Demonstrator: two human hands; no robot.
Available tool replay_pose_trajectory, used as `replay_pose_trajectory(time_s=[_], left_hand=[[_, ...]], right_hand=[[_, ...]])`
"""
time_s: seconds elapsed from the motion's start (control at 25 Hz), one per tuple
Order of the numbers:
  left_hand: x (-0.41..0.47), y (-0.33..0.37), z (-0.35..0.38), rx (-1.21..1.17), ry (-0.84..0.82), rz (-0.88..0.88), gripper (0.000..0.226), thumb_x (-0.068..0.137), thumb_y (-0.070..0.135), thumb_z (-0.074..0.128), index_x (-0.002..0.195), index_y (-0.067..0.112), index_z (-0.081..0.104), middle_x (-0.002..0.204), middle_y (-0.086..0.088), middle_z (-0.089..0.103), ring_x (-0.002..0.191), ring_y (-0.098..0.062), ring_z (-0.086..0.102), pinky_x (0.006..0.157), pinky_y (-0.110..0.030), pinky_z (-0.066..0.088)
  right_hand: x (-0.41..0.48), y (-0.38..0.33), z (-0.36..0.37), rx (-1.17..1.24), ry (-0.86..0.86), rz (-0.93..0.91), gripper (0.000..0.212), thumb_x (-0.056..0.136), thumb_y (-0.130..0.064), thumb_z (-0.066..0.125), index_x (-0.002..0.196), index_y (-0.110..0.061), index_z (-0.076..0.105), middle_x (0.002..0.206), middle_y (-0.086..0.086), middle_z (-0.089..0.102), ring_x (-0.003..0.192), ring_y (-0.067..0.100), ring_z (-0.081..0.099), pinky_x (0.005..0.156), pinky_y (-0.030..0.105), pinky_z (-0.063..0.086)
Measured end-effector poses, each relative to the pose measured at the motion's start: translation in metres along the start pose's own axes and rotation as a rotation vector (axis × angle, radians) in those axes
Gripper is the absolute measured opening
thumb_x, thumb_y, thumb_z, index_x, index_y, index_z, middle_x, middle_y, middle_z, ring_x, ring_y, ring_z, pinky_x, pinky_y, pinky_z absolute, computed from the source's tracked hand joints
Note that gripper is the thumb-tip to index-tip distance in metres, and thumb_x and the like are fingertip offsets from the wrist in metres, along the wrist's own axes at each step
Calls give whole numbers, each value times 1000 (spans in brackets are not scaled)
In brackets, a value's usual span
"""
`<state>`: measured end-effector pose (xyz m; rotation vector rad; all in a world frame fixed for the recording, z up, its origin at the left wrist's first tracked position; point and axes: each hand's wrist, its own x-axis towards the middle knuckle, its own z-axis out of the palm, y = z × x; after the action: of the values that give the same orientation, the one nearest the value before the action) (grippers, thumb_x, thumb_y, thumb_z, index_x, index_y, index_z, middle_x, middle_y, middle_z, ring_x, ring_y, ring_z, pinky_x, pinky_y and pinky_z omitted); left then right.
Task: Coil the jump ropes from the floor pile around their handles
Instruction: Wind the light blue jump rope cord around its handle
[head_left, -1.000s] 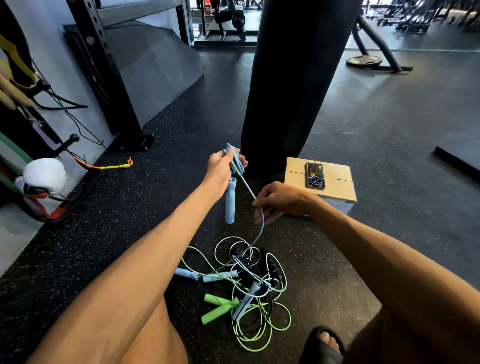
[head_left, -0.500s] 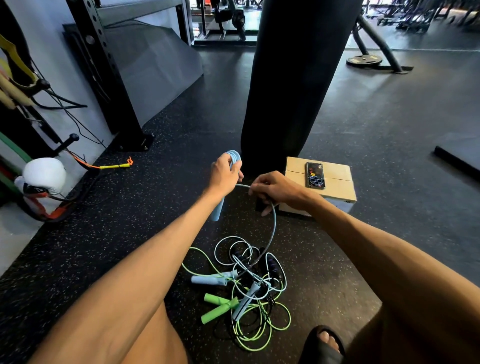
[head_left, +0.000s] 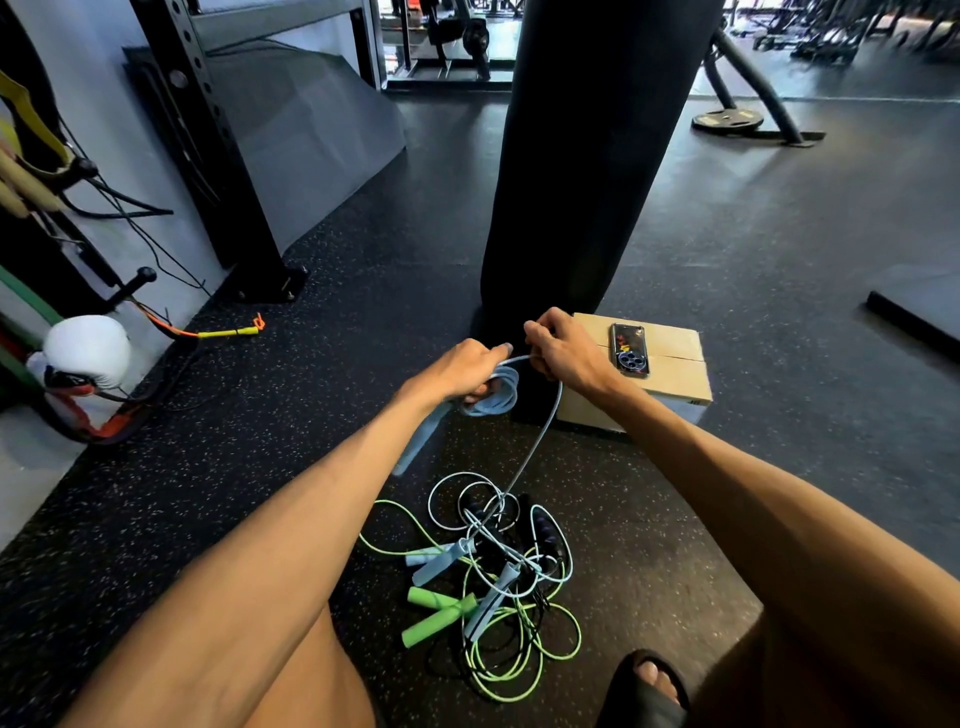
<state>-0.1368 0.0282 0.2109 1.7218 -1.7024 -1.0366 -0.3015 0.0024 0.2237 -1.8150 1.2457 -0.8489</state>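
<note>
The speckled black floor (head_left: 779, 249) fills most of the view. A black bag (head_left: 592, 156) stands upright at centre, its lower end just behind the hands. To its left, a black rack post (head_left: 208, 156) meets the floor beside the wall. A cardboard box (head_left: 670, 387) sits on the floor just right of the bag's base. Nearer the person, between the legs, lies the pile (head_left: 493, 571): green, pale blue and dark ropes tangled in loops, with green handles (head_left: 439, 616) and pale blue ones among them. A white glove (head_left: 85, 351) rests by the wall at far left. The left hand (head_left: 457, 369) is curled round a blue handle (head_left: 421, 439), which slants down and leftward out of the fist. Several turns of blue cord (head_left: 540, 441) are bunched at the handle's upper end, against the fingers. The right hand (head_left: 563, 351), just beside the left, pinches that same cord between thumb and fingertips. From there the cord hangs in a curve down into the pile. A sandal (head_left: 644, 691) shows at the bottom edge. A phone (head_left: 629, 349) lies lens side up on the box.
</note>
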Motion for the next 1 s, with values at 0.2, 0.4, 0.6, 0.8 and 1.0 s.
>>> replay_pose_trajectory(time_s=[0.2, 0.4, 0.6, 0.8, 1.0], left_hand=[[-2, 3, -8, -620, -152, -11, 51, 98, 46, 45, 62, 10, 53, 40, 2, 26, 35, -13, 27, 48, -28, 35], [-1, 5, -11, -988, -199, -3, 52, 101, 49, 39, 78, 5, 57, 47, 2, 32, 44, -13, 35, 59, -27, 38], [5, 9, -15, -1261, -14, 17, 45, 105, 36, 32, 100, 0, 59, 65, -5, 61, 60, -14, 61, 73, -30, 52], [12, 7, -11, -1253, 286, 21, 40, 105, 24, 39, 89, -2, 64, 68, -12, 63, 59, -16, 64, 64, -32, 58], [9, 11, -13, -1172, 417, 31, 34, 103, 22, 45, 87, -2, 62, 71, -12, 63, 55, -16, 65, 63, -30, 59]], right_hand=[[-1, 8, 3, 11, -9, 45, 22, 101, -37, 45, 85, -23, 51, 78, 3, 60, 72, 23, 61, 73, 51, 56], [-13, 3, 1, 120, -149, 120, 57, 105, -46, 30, 87, 2, 54, 73, 16, 59, 66, 33, 64, 73, 56, 56], [-24, 6, -3, 201, -379, 359, 68, 103, -56, 17, 103, 3, 51, 80, 28, 68, 78, 43, 70, 82, 53, 57], [-24, 8, 0, 181, -499, 495, 73, 102, -57, 19, 114, 9, 48, 96, 36, 69, 89, 45, 71, 82, 49, 59], [-25, 12, 3, -52, -651, 467, 27, 103, -21, 49, 102, 5, 55, 95, 26, 73, 92, 39, 72, 89, 48, 58]])
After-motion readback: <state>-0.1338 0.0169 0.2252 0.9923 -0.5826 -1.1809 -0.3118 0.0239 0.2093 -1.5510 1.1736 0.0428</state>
